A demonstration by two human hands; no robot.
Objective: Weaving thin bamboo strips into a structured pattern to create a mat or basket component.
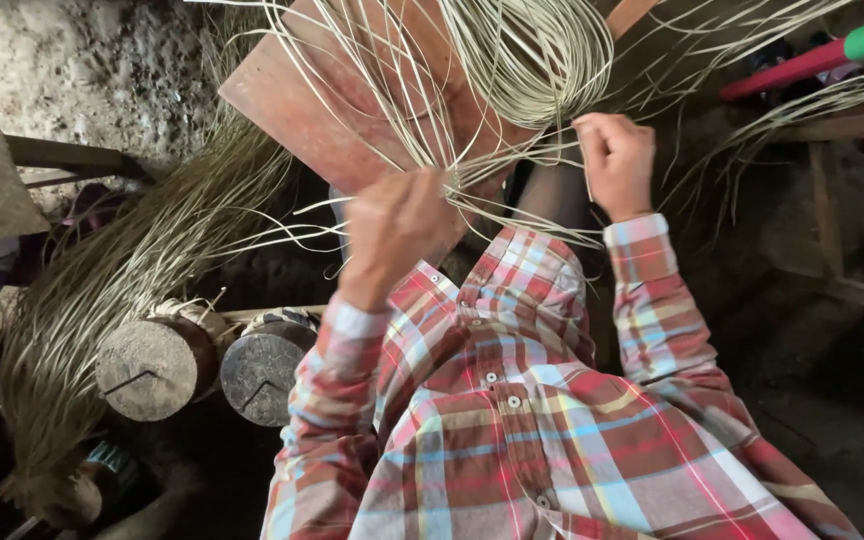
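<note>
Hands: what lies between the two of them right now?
In the head view, pale straw strands cross the gap between the left hand and right hand, with the reddish wooden board behind them.

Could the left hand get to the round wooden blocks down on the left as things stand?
Probably yes. The left hand is raised, gripping the pale fibre strands, and nothing solid lies between it and the wooden blocks below; it would have to release the strands first.

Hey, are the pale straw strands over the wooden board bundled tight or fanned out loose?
Fanned out loose. The straw strands spread in separate arcs across the wooden board, converging only where the left hand pinches them.
</note>
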